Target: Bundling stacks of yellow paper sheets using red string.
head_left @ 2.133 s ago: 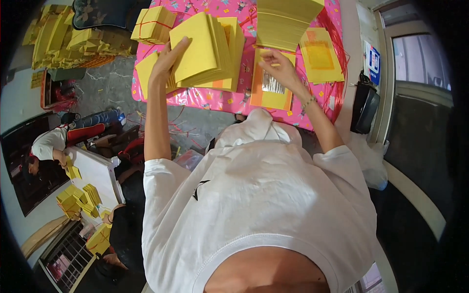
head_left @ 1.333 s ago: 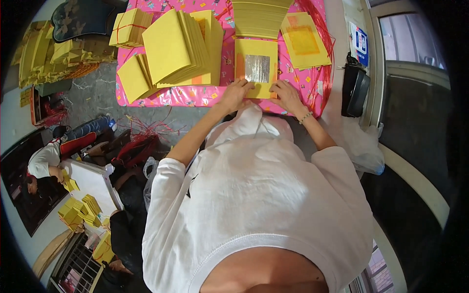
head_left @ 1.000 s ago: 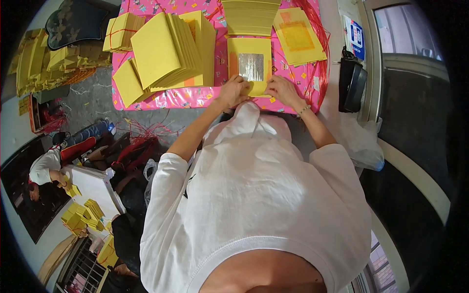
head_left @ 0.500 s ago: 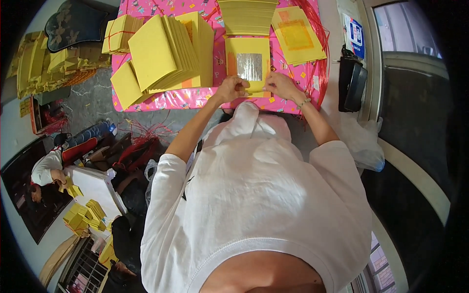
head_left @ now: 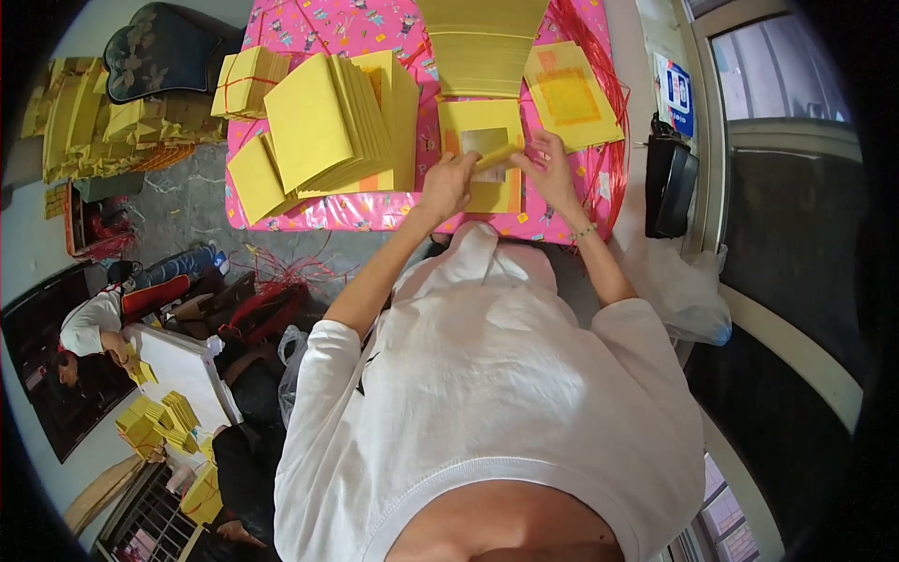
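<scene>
A rolled yellow paper (head_left: 496, 157) is raised slightly above a yellow sheet (head_left: 479, 114) that bears a silvery square and orange patches. My left hand (head_left: 449, 184) is closed around the roll's left end. At the other end, the thumb and fingers of my right hand (head_left: 551, 170) pinch the tip, though the contact is partly hidden. Beyond the sheet stands a thick stack of yellow paper (head_left: 479, 56). More printed sheets (head_left: 569, 94) lie to the right, each with an orange square on its face.
Folded yellow paper bundles (head_left: 314, 122) crowd the left of the pink-covered table (head_left: 375, 217). Red plastic strings (head_left: 613, 103) trail down its right edge. Further left is a chair (head_left: 159, 51) by more yellow bundles. At lower left, another person (head_left: 94, 323) handles yellow papers beside a white table (head_left: 178, 361).
The near edge of a sheet was being curled at the table's front; it is now a lifted roll, farther from me. My right hand has risen and moved slightly right. The view has shifted.
</scene>
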Demonstrator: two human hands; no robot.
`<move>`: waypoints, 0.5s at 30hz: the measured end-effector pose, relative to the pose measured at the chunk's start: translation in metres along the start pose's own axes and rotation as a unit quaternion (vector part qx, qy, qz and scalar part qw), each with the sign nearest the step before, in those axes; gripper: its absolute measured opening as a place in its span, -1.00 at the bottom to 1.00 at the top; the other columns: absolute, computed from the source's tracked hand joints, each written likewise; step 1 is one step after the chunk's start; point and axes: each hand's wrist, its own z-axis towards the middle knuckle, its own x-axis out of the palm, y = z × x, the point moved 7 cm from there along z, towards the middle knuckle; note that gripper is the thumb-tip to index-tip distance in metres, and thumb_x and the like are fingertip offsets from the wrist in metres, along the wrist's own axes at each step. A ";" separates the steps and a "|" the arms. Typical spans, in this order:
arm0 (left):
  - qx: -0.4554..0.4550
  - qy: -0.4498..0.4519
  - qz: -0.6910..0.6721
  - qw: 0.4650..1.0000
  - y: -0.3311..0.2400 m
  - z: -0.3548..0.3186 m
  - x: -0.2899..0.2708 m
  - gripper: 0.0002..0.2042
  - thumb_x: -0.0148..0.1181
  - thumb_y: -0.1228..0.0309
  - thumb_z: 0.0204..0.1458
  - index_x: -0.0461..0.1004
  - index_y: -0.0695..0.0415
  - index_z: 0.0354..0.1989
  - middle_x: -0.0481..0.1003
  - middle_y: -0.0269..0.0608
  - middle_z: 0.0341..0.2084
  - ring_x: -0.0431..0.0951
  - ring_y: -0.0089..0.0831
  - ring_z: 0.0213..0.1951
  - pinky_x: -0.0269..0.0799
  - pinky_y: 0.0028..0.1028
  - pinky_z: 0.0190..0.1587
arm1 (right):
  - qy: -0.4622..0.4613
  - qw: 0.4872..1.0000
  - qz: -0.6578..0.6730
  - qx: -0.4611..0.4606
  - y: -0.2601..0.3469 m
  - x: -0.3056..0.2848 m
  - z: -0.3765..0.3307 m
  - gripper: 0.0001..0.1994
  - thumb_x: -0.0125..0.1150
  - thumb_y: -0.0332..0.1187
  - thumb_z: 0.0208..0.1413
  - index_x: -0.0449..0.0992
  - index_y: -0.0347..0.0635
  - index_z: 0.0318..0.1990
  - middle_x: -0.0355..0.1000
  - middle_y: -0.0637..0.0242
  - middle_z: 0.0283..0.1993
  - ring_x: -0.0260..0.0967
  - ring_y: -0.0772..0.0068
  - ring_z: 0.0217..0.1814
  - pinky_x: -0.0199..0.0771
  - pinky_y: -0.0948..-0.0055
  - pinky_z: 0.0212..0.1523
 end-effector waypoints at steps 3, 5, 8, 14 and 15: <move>-0.040 -0.055 -0.082 0.994 -0.004 0.011 -0.032 -0.63 0.10 0.56 -0.16 0.28 0.23 -0.10 0.45 0.05 -0.44 0.44 0.05 -0.30 0.39 -0.15 -0.28 | -0.020 0.978 0.142 0.150 -0.051 0.003 -0.001 -0.46 0.19 -0.22 0.12 0.15 -0.17 0.19 0.22 0.24 0.15 0.27 0.38 0.08 0.35 0.34 0.05; -0.133 -0.014 -0.198 0.971 -0.001 0.014 -0.045 -0.63 0.09 0.55 -0.06 0.26 0.29 -0.03 0.48 0.05 -0.40 0.48 -0.05 -0.38 0.38 -0.22 -0.30 | 0.010 0.874 0.370 0.316 -0.057 0.022 -0.010 -0.25 0.28 -0.04 0.01 0.06 -0.20 0.26 0.21 0.18 0.18 0.24 0.33 0.15 0.33 0.24 0.07; -0.100 -0.085 -0.468 0.874 0.010 0.017 -0.037 -0.60 0.10 0.51 0.00 0.24 0.31 0.05 0.51 -0.06 -0.31 0.51 -0.34 -0.30 0.40 -0.36 -0.25 | 0.110 0.806 0.530 0.240 -0.005 0.030 0.006 -0.22 0.28 -0.08 0.01 0.01 -0.22 0.28 0.19 0.24 0.20 0.16 0.32 0.23 0.28 0.19 0.11; -0.139 -0.025 -0.607 0.782 -0.031 0.019 -0.076 -0.59 0.11 0.51 0.01 0.25 0.30 0.06 0.48 -0.11 -0.18 0.46 -0.49 -0.14 0.35 -0.48 -0.08 | 0.143 0.823 0.520 0.177 0.046 0.014 0.016 -0.36 0.22 -0.34 0.04 0.07 -0.23 0.26 0.16 0.29 0.21 0.09 0.39 0.28 0.16 0.31 0.22; -0.137 -0.028 -0.606 0.783 -0.029 0.017 -0.075 -0.59 0.11 0.51 0.01 0.25 0.30 0.06 0.48 -0.11 -0.18 0.46 -0.49 -0.14 0.35 -0.48 -0.08 | 0.113 0.836 0.516 0.150 0.060 0.009 0.019 -0.40 0.18 -0.43 0.03 0.11 -0.25 0.23 0.20 0.28 0.18 0.12 0.42 0.26 0.15 0.38 0.23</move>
